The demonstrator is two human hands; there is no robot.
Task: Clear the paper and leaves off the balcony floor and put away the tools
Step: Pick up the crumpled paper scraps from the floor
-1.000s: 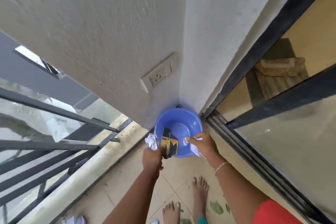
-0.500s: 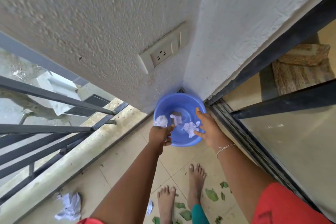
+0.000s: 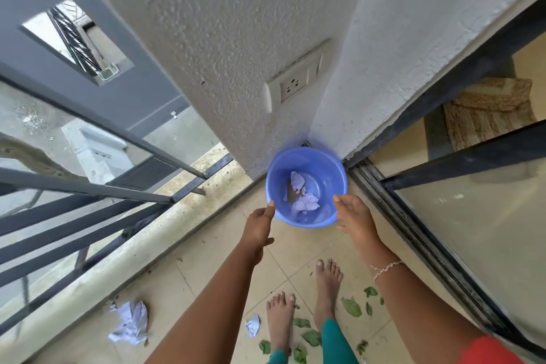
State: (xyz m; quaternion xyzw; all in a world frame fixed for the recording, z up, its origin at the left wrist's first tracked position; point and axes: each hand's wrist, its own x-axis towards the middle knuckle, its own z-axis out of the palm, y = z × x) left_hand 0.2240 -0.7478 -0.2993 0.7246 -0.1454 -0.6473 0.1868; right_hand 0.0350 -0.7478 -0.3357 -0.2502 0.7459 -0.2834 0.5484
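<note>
At 6 o'clock of the view stand 2 bare feet [image 3: 328, 284] on the beige tiled floor [image 3: 298, 248], with green leaves [image 3: 351, 307] scattered around them, from 6 to about 5 o'clock. A small paper ball [image 3: 253, 325] lies just beside the left foot, and a bigger crumpled paper [image 3: 130, 323] lies at 7 o'clock, near the low kerb of the railing [image 3: 88, 186]. Further out, both arms reach toward a blue basin [image 3: 307, 223] that stands in the corner of the walls. The left hand [image 3: 260, 221] is at the basin's 8 o'clock, fingers loose, thumb tip touching the rim; the right hand [image 3: 354, 216], a bracelet [image 3: 385, 268] on its wrist, is at 4 o'clock with fingers spread and relaxed — neither hand grips anything. Inside the basin lie crumpled paper pieces [image 3: 305, 204]. Above it, at 12 o'clock, a wall socket [image 3: 292, 87] is mounted; a sliding door track [image 3: 413, 233] runs along 3 o'clock.
</note>
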